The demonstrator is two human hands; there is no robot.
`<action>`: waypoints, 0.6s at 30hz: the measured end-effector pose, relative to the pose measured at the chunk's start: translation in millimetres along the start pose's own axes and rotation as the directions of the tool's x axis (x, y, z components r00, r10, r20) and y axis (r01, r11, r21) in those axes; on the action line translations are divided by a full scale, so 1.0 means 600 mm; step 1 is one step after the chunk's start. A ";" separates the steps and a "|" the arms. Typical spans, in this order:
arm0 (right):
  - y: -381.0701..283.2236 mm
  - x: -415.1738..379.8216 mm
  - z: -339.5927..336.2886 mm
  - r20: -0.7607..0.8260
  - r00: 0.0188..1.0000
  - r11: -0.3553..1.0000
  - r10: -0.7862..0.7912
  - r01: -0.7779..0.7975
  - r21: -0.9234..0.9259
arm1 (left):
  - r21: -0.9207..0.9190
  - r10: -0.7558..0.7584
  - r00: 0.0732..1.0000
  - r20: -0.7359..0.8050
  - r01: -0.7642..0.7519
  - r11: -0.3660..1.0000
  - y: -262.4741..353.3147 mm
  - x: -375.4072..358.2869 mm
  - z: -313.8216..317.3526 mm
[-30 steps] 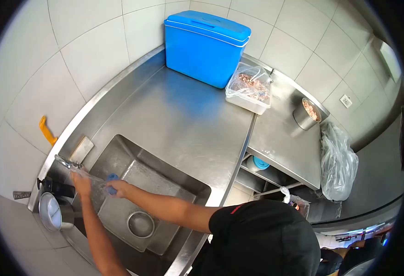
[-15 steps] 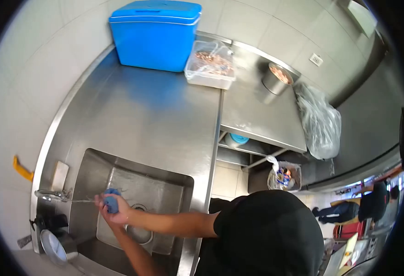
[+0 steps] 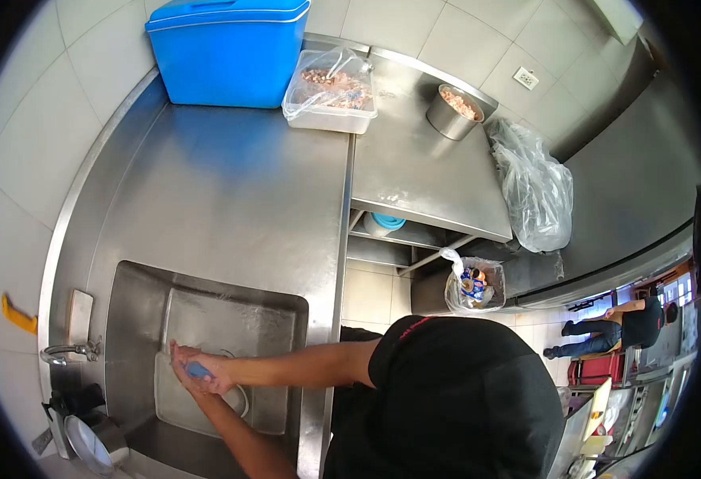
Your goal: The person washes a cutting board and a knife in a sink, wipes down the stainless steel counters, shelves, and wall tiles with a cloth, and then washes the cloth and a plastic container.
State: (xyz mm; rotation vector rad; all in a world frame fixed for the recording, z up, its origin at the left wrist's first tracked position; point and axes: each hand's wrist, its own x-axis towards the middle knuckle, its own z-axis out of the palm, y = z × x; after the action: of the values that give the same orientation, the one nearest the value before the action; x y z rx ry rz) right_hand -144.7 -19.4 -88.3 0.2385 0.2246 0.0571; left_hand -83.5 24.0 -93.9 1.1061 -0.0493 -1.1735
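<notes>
Both hands are together over the metal sink [image 3: 207, 297], around a small crumpled blue cloth [image 3: 199, 370]. My right hand [image 3: 221, 374], on the upper arm in the picture, is closed on the cloth. My left hand [image 3: 184, 369] comes from below and presses against it from the other side; some of its fingers are hidden. Only a little blue shows between the palms. To the left of the hands, the faucet [image 3: 67, 351] shows no visible stream. The drain ring [image 3: 243, 399] lies partly hidden beneath the right forearm.
A blue cooler [image 3: 227, 64] and a clear tub of food pieces [image 3: 330, 120] stand at the counter's back. A metal pot [image 3: 450, 120] and plastic bags [image 3: 534, 191] are farther right. A pan [image 3: 91, 443] sits by the sink. Another person [image 3: 641, 323] stands far right.
My hands have drawn away from the faucet and closed tighter, so less blue cloth shows. The water stream seen earlier is no longer visible. The whole view has shifted slightly.
</notes>
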 end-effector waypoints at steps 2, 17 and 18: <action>-0.005 -0.024 -0.005 -0.481 0.848 0.914 -0.222 0.009 -0.407 | 0.082 0.005 1.000 -0.031 -0.003 0.997 0.000 0.029 -0.031; -0.059 0.002 -0.084 0.148 0.922 -0.791 -0.358 -0.215 -0.573 | 0.380 0.285 0.813 -0.508 -0.085 0.921 -0.089 0.126 -0.084; -0.061 0.011 -0.062 0.084 0.880 -0.660 -0.468 -0.285 -0.696 | 0.333 0.104 0.905 -0.412 0.043 0.942 -0.030 0.079 -0.065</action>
State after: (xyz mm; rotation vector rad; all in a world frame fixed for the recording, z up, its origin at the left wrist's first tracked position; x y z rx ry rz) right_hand -145.8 -45.5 -133.8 -2.1560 0.5846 0.0217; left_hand -53.3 15.0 -149.7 1.6417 0.0744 -0.8889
